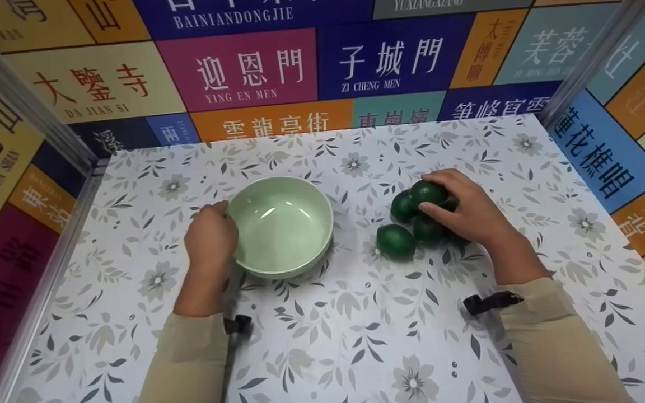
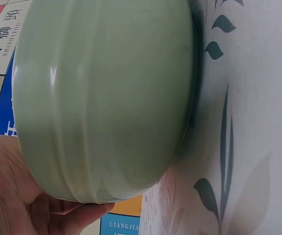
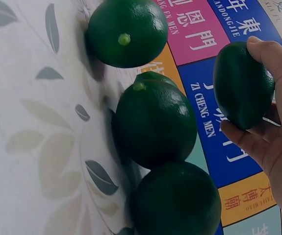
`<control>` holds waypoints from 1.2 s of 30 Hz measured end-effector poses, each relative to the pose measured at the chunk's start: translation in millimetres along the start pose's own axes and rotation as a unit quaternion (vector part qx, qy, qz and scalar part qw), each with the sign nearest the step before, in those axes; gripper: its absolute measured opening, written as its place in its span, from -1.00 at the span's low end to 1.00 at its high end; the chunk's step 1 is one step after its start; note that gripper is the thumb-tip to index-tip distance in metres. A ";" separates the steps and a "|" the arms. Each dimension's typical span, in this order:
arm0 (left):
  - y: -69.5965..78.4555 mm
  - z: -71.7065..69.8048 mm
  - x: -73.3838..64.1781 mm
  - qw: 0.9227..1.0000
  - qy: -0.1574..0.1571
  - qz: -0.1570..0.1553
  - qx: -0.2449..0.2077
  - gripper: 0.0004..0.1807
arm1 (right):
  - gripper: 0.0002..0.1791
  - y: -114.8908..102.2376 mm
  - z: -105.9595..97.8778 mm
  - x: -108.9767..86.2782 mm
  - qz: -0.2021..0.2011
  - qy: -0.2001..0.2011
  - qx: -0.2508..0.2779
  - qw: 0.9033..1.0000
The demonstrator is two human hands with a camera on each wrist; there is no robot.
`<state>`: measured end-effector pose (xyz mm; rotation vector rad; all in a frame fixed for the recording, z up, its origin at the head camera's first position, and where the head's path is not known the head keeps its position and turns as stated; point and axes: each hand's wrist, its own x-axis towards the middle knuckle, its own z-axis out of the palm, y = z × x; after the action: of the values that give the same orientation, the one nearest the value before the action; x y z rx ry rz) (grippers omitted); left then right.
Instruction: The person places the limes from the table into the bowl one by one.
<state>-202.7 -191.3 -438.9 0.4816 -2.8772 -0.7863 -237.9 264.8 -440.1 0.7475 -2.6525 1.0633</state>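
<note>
A pale green bowl [image 1: 280, 229] stands upright on the table, with nothing in it. My left hand [image 1: 211, 235] grips it at its left side; in the left wrist view, the fingers [image 2: 84, 215] curl against the outer wall. Over on the right, my right hand [image 1: 473, 210] pinches a dark green lime [image 3: 243, 85] between thumb and fingers, raised off the table. Below and around it lie several more limes [image 1: 395, 242], close together. The hand partly hides those at the back right.
A white tablecloth with grey flowers and leaves [image 1: 350, 336] covers the table. Panels with coloured name blocks [image 1: 252, 70] rise behind it and at both sides. Dark straps [image 1: 493, 302] sit on the sleeves at the wrists.
</note>
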 end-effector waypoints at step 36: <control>-2.4 -0.4 1.0 1.000 -0.004 0.007 -0.003 -0.51 | -0.41 -33.9 27.7 17.6 -0.030 -0.031 0.030 0.999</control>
<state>-202.9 -193.8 -439.8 0.4583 -2.8810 -0.7975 -235.0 218.1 -434.0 0.8806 -2.6409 1.1259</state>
